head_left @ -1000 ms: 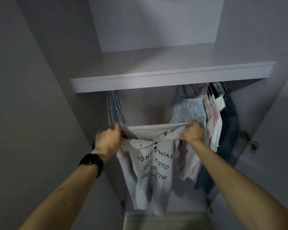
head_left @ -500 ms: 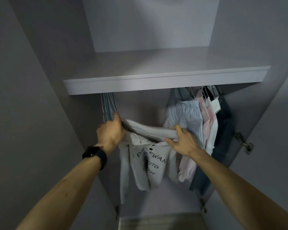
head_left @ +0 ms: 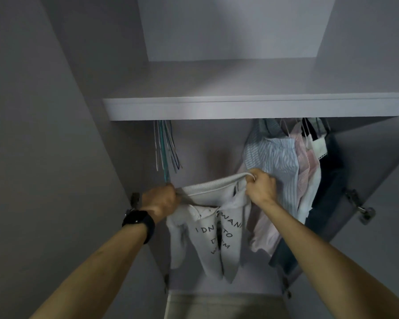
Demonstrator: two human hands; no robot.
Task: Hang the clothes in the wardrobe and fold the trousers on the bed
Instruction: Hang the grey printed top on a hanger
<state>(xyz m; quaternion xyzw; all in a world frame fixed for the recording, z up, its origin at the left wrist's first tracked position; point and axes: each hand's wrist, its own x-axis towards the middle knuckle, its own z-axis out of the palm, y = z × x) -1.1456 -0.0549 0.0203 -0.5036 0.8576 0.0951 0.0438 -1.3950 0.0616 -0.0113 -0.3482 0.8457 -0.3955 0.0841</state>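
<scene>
Pale grey sweatshirt (head_left: 213, 236) with black lettering, ribbed hem stretched between gripping left hand (head_left: 162, 201) and right hand (head_left: 260, 188)

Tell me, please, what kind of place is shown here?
Most likely the inside of a wardrobe: shirts hang at the right under a shelf, and empty hangers hang at the left.

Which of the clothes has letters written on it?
The pale sweatshirt that the left hand and right hand hold up. Black letters run down its front; the hung shirts beside it show none.
</scene>
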